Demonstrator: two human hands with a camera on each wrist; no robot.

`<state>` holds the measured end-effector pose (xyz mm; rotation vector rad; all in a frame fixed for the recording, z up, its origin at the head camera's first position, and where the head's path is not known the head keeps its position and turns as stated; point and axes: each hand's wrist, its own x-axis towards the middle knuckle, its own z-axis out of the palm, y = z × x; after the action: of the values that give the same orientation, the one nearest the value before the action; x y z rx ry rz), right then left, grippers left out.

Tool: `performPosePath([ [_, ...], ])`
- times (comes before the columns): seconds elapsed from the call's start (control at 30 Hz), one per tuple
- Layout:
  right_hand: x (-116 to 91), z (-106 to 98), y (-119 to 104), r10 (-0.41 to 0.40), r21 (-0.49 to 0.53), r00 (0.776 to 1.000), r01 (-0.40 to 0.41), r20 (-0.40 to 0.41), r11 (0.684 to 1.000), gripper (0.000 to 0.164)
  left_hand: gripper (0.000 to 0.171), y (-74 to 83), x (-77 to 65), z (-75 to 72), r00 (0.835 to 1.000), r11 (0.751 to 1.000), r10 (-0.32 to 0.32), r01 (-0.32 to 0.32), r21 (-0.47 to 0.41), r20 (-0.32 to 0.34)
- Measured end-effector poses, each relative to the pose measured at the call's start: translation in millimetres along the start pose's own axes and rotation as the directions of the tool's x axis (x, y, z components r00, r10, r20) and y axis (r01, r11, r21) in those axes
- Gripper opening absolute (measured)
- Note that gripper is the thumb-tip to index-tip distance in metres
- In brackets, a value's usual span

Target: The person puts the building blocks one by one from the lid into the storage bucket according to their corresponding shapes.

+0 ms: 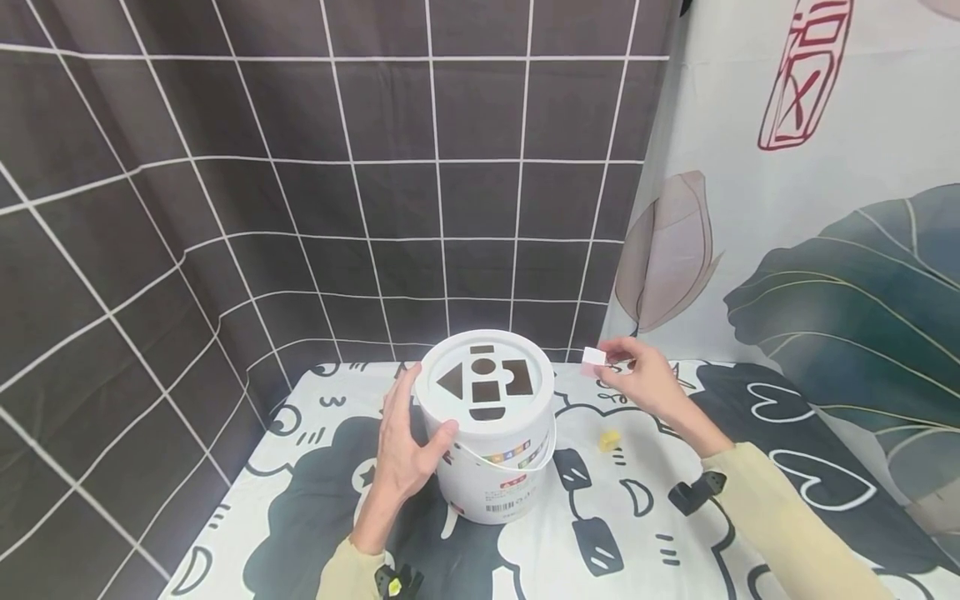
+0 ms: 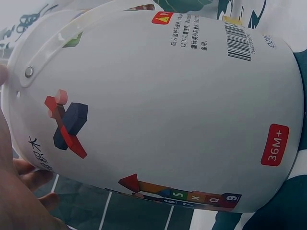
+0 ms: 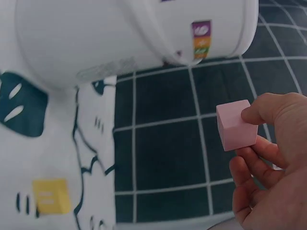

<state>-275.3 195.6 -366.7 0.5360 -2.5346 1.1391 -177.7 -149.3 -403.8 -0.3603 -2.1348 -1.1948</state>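
Note:
A white bucket [image 1: 480,487] stands upright on the cloth, its lid [image 1: 517,410] cut with a triangle, a circle, rectangles and other holes. Against the left side of the lid rests my left hand [image 1: 408,450], thumb extended along the near rim and fingers along the far side. My right hand [image 1: 643,379] is raised to the right of the bucket, pinching a pink block [image 3: 237,127] between thumb and fingers. In the right wrist view the block looks like a small cube, apart from the bucket. A yellow block [image 1: 610,440] lies on the cloth below that hand.
The bucket's white handle [image 1: 517,469] hangs down its front side. A black-and-white patterned cloth [image 1: 645,550] covers the table. Behind it hangs a dark grid-lined curtain [image 1: 390,200], with a leaf-printed white curtain [image 1: 720,108] at the right.

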Motion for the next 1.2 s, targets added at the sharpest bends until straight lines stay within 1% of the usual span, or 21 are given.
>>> performPosePath([
  [0.2,9,-4,-19,-0.055,0.028,0.998,0.054,0.02,0.998,0.031,0.084,-0.3,0.2,-0.4,1.0,1.0,-0.003,0.003,0.002,0.002],
  [0.4,16,-8,-39,-0.121,0.035,0.993,0.121,0.008,0.992,0.029,0.084,-0.7,1.5,-0.5,1.0,1.0,0.003,-0.003,0.006,0.001],
  [0.5,18,-9,-51,-0.13,0.05,0.991,0.129,0.017,0.99,0.029,0.084,-0.6,2.1,-0.8,1.0,1.0,0.01,-0.01,0.006,-0.003],
  [0.6,20,-6,-60,-0.129,0.093,0.991,0.125,0.038,0.988,0.029,0.084,-0.3,1.8,-0.9,1.0,1.0,0.014,-0.014,0.009,-0.005],
  [0.73,22,-1,-67,-0.147,0.164,0.987,0.135,0.068,0.977,0.028,0.083,-0.3,0.0,-0.5,1.0,1.0,0.01,-0.01,0.011,0.001],
  [0.97,25,5,-80,-0.21,0.191,0.975,0.194,0.069,0.962,0.028,0.083,-1.4,-0.9,0.2,1.0,1.0,0.015,-0.015,0.011,-0.003],
  [1.2,26,16,-96,-0.244,0.256,0.962,0.207,0.122,0.944,0.03,0.083,-2.3,0.1,0.2,1.0,1.0,0.025,-0.025,0.013,-0.01],
])
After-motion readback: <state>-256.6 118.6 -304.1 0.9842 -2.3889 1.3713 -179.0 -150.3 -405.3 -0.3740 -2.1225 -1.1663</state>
